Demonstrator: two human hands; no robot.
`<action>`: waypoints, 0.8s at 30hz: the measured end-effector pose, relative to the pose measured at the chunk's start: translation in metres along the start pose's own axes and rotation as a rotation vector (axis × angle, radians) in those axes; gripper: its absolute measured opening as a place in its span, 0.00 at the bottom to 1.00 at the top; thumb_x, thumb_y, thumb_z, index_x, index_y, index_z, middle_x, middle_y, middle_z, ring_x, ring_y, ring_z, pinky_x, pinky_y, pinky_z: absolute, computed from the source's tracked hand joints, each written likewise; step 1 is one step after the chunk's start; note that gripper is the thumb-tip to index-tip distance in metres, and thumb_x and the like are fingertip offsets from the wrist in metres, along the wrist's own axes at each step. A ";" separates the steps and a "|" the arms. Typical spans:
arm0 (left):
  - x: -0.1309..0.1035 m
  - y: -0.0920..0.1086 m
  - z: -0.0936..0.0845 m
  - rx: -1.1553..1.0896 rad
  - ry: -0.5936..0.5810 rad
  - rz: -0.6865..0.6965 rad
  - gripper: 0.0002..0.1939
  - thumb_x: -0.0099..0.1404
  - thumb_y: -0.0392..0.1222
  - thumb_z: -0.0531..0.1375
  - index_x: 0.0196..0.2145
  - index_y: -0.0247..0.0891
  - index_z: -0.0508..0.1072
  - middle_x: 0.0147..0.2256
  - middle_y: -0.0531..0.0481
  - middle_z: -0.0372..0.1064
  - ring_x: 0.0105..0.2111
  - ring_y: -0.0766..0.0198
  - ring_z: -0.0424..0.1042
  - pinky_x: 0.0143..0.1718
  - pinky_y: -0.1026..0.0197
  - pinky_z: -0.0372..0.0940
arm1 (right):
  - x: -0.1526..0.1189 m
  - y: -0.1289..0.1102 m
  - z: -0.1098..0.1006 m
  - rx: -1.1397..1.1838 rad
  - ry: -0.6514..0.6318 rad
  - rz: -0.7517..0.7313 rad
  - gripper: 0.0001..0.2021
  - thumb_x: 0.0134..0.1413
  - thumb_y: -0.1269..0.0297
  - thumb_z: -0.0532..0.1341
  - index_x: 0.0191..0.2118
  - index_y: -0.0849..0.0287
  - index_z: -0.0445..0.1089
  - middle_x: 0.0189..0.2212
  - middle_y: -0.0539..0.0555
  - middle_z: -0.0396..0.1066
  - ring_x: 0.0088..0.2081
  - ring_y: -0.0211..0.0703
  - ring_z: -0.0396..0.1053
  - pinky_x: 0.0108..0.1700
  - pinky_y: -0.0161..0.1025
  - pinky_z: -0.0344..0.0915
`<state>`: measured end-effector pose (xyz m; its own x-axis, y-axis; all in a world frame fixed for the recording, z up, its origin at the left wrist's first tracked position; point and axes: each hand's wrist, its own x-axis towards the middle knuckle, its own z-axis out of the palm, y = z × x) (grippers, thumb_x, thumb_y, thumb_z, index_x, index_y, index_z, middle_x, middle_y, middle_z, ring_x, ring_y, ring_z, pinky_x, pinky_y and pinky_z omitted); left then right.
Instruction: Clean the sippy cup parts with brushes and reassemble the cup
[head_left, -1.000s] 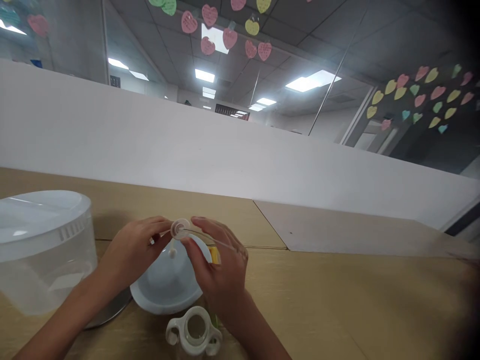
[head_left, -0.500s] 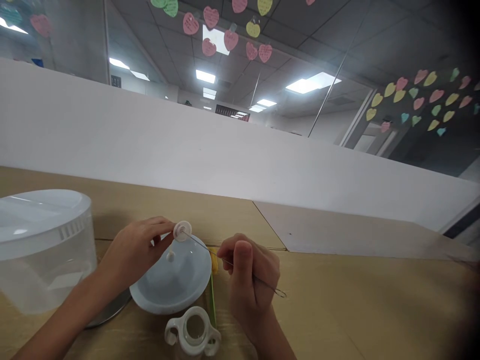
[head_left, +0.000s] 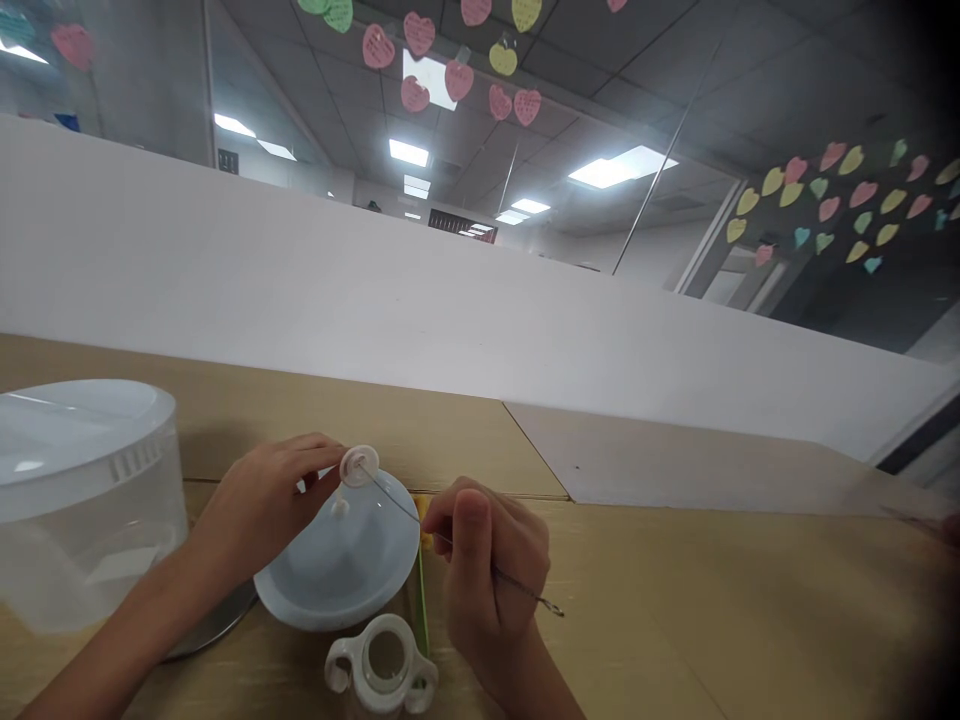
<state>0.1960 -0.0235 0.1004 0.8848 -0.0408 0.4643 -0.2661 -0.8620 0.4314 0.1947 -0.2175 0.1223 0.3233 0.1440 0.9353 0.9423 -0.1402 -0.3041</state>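
My left hand [head_left: 274,495] pinches the edge of a small round white cap [head_left: 354,470] between thumb and fingers, above the far rim of a pale blue bowl [head_left: 349,595]. My right hand [head_left: 495,560] is closed around a thin twisted wire [head_left: 529,592] with a small loop at its near end. The wire's far tip reaches the middle of the cap; how deep it goes I cannot tell. A small whitish piece [head_left: 340,509] shows over the bowl, just under the cap. In front of the bowl stands a white two-handled cup [head_left: 386,690] with an open round mouth.
At left is a large clear tub [head_left: 90,510] with a white lid, beside a dark round edge [head_left: 217,625] partly under my forearm. A green and yellow strip [head_left: 421,600] lies right of the bowl. A low white wall [head_left: 420,310] backs the wooden table [head_left: 675,600].
My right hand has shifted slightly left toward the cap, and the wire bows more between hand and cap. The view has moved slightly. My left hand keeps its pinch.
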 end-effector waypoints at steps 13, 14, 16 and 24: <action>0.000 -0.001 -0.002 0.046 0.029 -0.010 0.16 0.63 0.47 0.48 0.32 0.44 0.75 0.35 0.52 0.73 0.27 0.67 0.68 0.27 0.66 0.60 | -0.003 -0.007 0.007 -0.007 -0.077 -0.158 0.14 0.61 0.70 0.46 0.24 0.58 0.58 0.14 0.45 0.52 0.16 0.31 0.52 0.19 0.33 0.51; 0.000 -0.001 -0.002 0.044 0.031 -0.015 0.16 0.63 0.47 0.48 0.32 0.44 0.75 0.34 0.52 0.73 0.27 0.66 0.68 0.26 0.66 0.60 | -0.003 -0.008 0.008 -0.012 -0.097 -0.160 0.14 0.61 0.70 0.46 0.24 0.58 0.58 0.15 0.45 0.53 0.16 0.31 0.52 0.20 0.33 0.52; 0.000 0.000 -0.003 0.033 0.030 -0.025 0.16 0.63 0.48 0.48 0.33 0.45 0.75 0.35 0.53 0.73 0.29 0.65 0.69 0.26 0.66 0.60 | -0.003 -0.012 0.008 -0.030 -0.140 -0.149 0.15 0.62 0.69 0.45 0.24 0.58 0.57 0.15 0.45 0.54 0.16 0.31 0.52 0.20 0.34 0.52; -0.002 0.000 -0.005 -0.008 0.001 0.007 0.15 0.64 0.47 0.48 0.34 0.47 0.75 0.39 0.54 0.73 0.30 0.65 0.70 0.27 0.66 0.62 | -0.003 -0.008 0.012 -0.083 -0.167 -0.190 0.16 0.63 0.68 0.44 0.23 0.58 0.55 0.15 0.46 0.56 0.17 0.31 0.52 0.21 0.34 0.53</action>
<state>0.1921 -0.0212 0.1032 0.8825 -0.0464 0.4680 -0.2753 -0.8579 0.4340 0.1866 -0.2053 0.1195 0.1580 0.3340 0.9293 0.9792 -0.1745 -0.1038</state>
